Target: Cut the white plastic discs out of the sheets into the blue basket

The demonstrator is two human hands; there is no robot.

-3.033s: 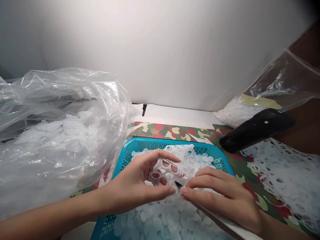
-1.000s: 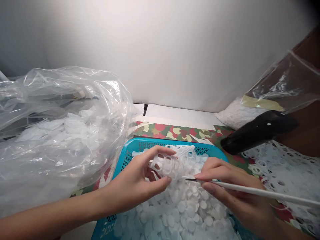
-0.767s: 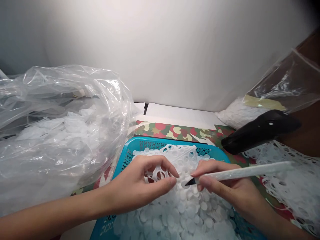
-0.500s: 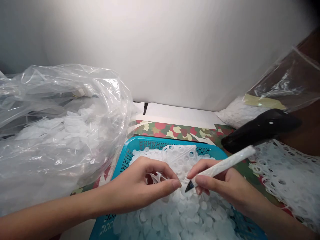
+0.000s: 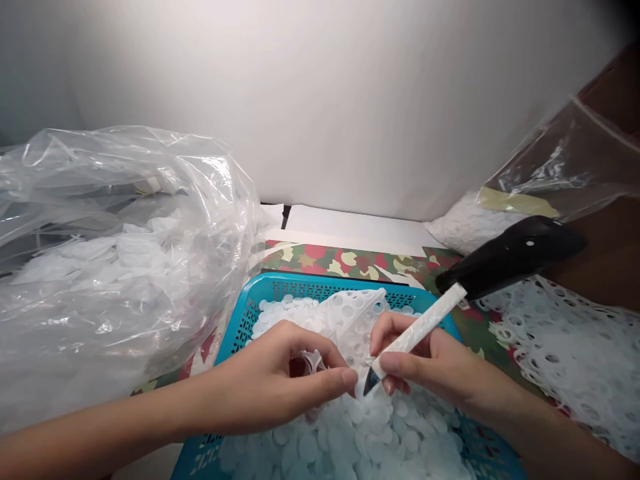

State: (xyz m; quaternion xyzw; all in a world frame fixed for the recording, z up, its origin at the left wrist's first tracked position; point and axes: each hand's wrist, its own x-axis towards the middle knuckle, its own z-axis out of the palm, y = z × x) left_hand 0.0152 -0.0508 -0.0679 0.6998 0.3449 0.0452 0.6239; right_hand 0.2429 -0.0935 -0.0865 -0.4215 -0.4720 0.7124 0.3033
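Note:
My left hand pinches a thin white perforated sheet between thumb and fingertips; a scrap of it shows in the gap of the hand. My right hand is closed on a craft knife with a white wrapped handle and a dark pointed blade. The blade tip points down and left, close to my left thumb. Whether it touches the sheet I cannot tell. Below both hands, a blue plastic basket is filled with small translucent white discs.
At the left stands a large clear plastic bag with white pieces inside. On the right lie more perforated white sheets, a black tapered object and another clear bag. A patterned cloth covers the table under the basket.
The knife's handle end has swung left, and its tip has moved slightly left and down toward my left fingertips. Both hands keep their grip. The whole view has shifted a little.

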